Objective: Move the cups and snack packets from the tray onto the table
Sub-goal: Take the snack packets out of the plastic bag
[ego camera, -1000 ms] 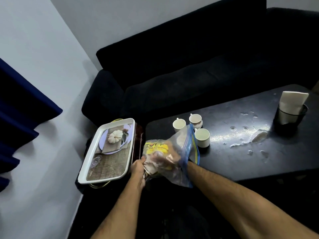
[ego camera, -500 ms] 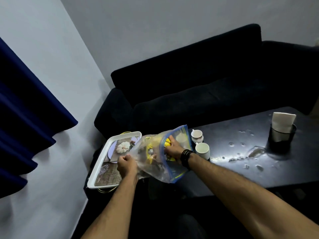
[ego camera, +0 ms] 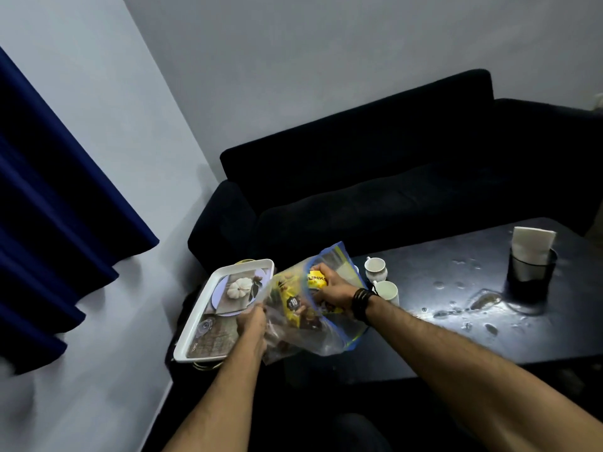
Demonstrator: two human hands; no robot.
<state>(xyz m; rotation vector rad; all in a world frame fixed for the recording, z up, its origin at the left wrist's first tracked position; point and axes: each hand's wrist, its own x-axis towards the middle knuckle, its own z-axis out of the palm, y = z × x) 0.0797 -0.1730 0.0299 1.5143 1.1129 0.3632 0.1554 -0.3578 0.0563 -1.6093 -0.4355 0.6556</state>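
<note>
Head view: we hold a clear zip bag (ego camera: 329, 334) over the table's (ego camera: 456, 321) left edge, mouth tilted up toward the far right. Our left hand (ego camera: 251, 322) pinches its lower-left side. Our right hand (ego camera: 332, 290), inside the mouth, grips a yellow snack packet (ego camera: 316, 279). Two white cups (ego camera: 375, 269) stand just right.

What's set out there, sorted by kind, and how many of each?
Cups: 2
Tray: 1
Clear zip bag of snack packets: 1
Napkin holder: 1
Total: 5
</note>
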